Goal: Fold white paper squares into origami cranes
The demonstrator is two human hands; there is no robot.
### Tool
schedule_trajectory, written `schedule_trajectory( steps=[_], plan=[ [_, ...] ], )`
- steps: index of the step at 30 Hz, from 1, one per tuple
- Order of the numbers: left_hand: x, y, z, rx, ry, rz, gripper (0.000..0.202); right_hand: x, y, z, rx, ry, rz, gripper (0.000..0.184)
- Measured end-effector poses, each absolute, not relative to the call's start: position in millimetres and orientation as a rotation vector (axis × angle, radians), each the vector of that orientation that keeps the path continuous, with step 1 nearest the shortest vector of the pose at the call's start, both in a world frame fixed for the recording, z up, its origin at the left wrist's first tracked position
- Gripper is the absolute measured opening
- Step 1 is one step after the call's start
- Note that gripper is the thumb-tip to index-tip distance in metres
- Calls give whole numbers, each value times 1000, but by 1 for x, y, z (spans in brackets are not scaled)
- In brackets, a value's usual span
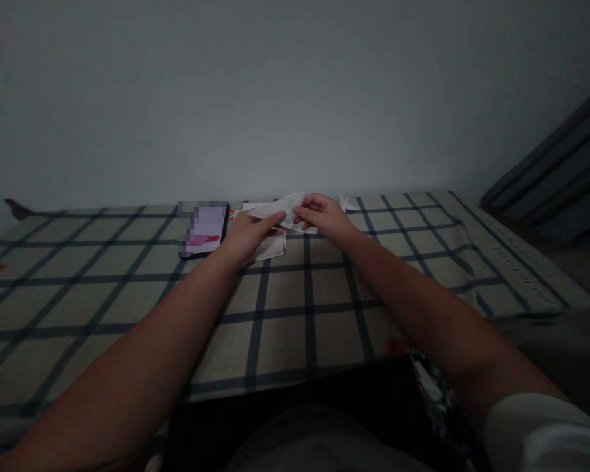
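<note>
Both of my hands meet over the far middle of the table, on a folded piece of white paper (286,208). My left hand (250,231) grips the paper's left side, thumb on top. From the right, my right hand (322,215) pinches the paper's other end between thumb and fingers. Under and beside my left hand lie more white paper sheets (270,247), partly hidden by it. Just behind my right hand shows a pointed white paper piece (345,203). How the held paper is folded is too dim to make out.
A phone (206,229) with a lit, partly blurred screen lies left of my left hand. The checked tablecloth (285,295) covers the table up to the grey wall (295,98). A dark curtain (560,151) hangs at the right.
</note>
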State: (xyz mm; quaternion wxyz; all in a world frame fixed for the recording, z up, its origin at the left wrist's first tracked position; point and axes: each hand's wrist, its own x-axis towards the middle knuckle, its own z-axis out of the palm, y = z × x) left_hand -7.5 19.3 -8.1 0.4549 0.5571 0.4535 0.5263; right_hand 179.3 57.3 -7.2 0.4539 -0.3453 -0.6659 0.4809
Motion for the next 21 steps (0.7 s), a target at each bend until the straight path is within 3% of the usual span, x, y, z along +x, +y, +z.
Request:
schedule_trajectory(
  steps=[11,19,21],
  plan=[
    [-14,28,-8,1233,1050,1307,41,185,63,-9,-769,-1758,1068,19],
    [-13,24,-9,1304,1064,1243,44,183,64,-9,-817,-1590,1149,34],
    [-13,25,-10,1332,1052,1221,43,182,66,-10,-860,-1565,1192,30]
  ],
)
